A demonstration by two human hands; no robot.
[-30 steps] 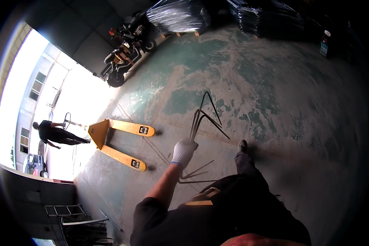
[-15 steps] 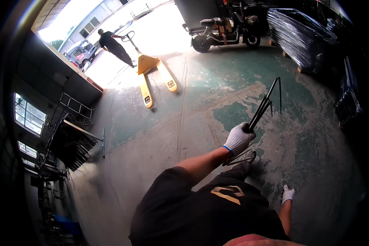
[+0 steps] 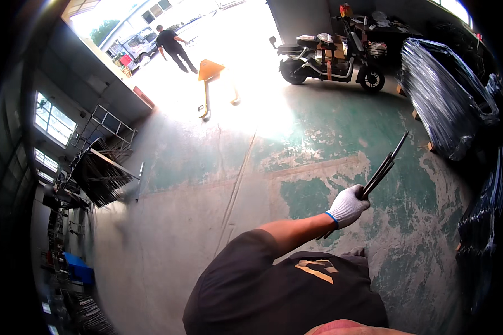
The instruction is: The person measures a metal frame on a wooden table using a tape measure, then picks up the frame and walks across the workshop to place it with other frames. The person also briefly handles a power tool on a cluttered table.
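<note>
My left hand (image 3: 349, 206), in a white knit glove with a blue cuff edge, is closed round a small bundle of thin dark metal rods (image 3: 381, 174). The rods slant up and to the right from the fist, and their other ends show a little below the wrist. They are held in the air over the worn green and grey floor (image 3: 313, 195). My right hand is out of the picture.
Far ahead, a person (image 3: 173, 47) in dark clothes stands by a yellow pallet jack (image 3: 211, 70) in the bright doorway. An electric scooter (image 3: 330, 64) is parked ahead. Plastic-wrapped goods (image 3: 444, 100) line the right. Racked dark rods (image 3: 103, 176) and a blue bin (image 3: 79, 268) stand left.
My left hand has shifted right and slightly down with the rods, whose bent ends no longer show. My right hand has left the picture. The pallet jack and person appear farther off.
</note>
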